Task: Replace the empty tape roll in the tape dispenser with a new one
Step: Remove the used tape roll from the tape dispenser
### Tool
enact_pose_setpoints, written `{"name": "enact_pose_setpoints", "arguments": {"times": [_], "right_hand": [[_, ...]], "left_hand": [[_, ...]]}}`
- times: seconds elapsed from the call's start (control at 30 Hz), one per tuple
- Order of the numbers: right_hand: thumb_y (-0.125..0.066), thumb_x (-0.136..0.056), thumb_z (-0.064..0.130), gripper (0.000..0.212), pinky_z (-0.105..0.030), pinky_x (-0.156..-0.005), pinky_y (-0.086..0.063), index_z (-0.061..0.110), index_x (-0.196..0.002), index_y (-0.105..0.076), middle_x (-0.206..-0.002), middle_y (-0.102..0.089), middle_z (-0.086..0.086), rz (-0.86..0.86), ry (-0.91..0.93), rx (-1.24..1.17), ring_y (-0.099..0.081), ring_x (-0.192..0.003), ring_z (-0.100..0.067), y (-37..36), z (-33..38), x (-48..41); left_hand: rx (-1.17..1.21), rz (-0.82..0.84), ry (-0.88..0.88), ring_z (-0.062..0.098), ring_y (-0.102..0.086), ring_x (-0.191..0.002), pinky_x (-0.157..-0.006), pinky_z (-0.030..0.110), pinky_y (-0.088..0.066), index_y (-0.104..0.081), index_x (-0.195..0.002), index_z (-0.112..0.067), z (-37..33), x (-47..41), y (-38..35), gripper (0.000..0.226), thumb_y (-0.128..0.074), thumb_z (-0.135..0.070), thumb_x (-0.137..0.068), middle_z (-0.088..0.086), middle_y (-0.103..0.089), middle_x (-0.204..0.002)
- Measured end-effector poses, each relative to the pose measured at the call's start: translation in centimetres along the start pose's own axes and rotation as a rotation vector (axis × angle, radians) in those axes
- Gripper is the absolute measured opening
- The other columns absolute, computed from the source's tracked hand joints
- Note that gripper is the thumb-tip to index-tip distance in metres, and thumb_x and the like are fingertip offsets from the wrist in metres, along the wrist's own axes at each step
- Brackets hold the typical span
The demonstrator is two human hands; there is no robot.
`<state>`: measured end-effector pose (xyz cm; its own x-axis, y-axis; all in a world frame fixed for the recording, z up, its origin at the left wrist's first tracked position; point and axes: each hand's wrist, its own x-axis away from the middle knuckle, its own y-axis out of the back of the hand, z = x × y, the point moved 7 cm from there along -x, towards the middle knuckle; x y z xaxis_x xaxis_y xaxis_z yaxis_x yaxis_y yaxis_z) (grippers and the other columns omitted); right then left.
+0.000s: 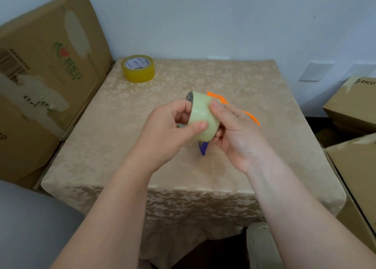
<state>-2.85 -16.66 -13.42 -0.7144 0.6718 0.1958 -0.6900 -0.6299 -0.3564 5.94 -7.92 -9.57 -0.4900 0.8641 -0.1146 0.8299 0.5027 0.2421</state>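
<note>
Beige-clothed bench [254, 97]: work surface. Yellow tape roll [138, 68], far left corner, set well apart. Pale roll [203, 118] on orange dispenser [251, 117]: my left hand [173, 130] grips the roll, right hand [238, 130] clasps the dispenser, likely bracing it.

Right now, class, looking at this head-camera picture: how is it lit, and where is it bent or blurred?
Head view: soft, even light, faint shadows, no harsh glare; the wide lens bows the table edges and cardboard boxes; the pale tape roll between left hand and right hand looks slightly soft.
</note>
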Motion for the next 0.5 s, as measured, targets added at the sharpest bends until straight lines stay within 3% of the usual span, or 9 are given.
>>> {"name": "enact_pose_setpoints", "arguments": {"times": [0.1, 0.2, 0.37, 0.43, 0.5], "right_hand": [[-0.060, -0.088, 0.029, 0.019, -0.027, -0.056, -0.030, 0.016, -0.074, -0.062, -0.056, -0.050, 0.005, -0.019, 0.049, 0.070, -0.036, -0.047, -0.007, -0.1, 0.4, 0.2], [-0.058, -0.089, 0.032, 0.019, -0.023, -0.052, -0.028, 0.017, -0.077, -0.061, -0.064, -0.048, 0.000, -0.023, 0.065, 0.076, -0.037, -0.046, -0.006, -0.2, 0.8, 0.4], [-0.053, -0.092, 0.035, 0.023, -0.019, -0.047, -0.030, 0.016, -0.080, -0.061, -0.064, -0.049, 0.000, -0.027, 0.042, -0.007, -0.039, -0.046, -0.006, -0.5, 0.5, 0.6], [-0.054, -0.092, 0.034, 0.021, -0.018, -0.046, -0.034, 0.017, -0.083, -0.061, -0.062, -0.051, 0.001, -0.022, 0.023, -0.060, -0.040, -0.047, -0.007, -0.5, 0.3, 0.4], [-0.054, -0.093, 0.031, 0.017, -0.018, -0.046, -0.038, 0.018, -0.086, -0.062, -0.061, -0.053, 0.004, -0.022, 0.015, -0.107, -0.043, -0.048, -0.007, -0.5, 0.2, 0.0]], "left_hand": [[-0.003, -0.017, 0.010, 0.015, -0.069, -0.081, -0.080, 0.034, -0.056, -0.069, -0.093, -0.013, 0.1, 0.0, 0.2, 0.017, -0.065, -0.016, -0.077, 0.006, -0.074, -0.088], [-0.037, -0.021, -0.016, 0.023, -0.068, -0.091, -0.085, 0.038, -0.055, -0.069, -0.098, -0.011, -0.3, 0.1, 0.3, 0.021, -0.060, -0.019, -0.080, 0.009, -0.074, -0.094], [-0.079, -0.080, -0.069, 0.023, -0.063, -0.085, -0.083, 0.046, -0.051, -0.067, -0.091, -0.020, -0.6, 0.3, 0.2, 0.013, -0.058, -0.021, -0.082, 0.007, -0.071, -0.089], [-0.078, -0.084, -0.080, 0.020, -0.062, -0.083, -0.082, 0.043, -0.052, -0.065, -0.091, -0.023, -0.8, 0.0, 0.1, 0.013, -0.057, -0.018, -0.082, 0.003, -0.070, -0.088], [-0.056, -0.067, -0.083, 0.005, -0.062, -0.082, -0.080, 0.029, -0.052, -0.064, -0.096, -0.027, -0.9, -0.6, -0.1, 0.022, -0.057, -0.012, -0.082, -0.007, -0.069, -0.089]]}}
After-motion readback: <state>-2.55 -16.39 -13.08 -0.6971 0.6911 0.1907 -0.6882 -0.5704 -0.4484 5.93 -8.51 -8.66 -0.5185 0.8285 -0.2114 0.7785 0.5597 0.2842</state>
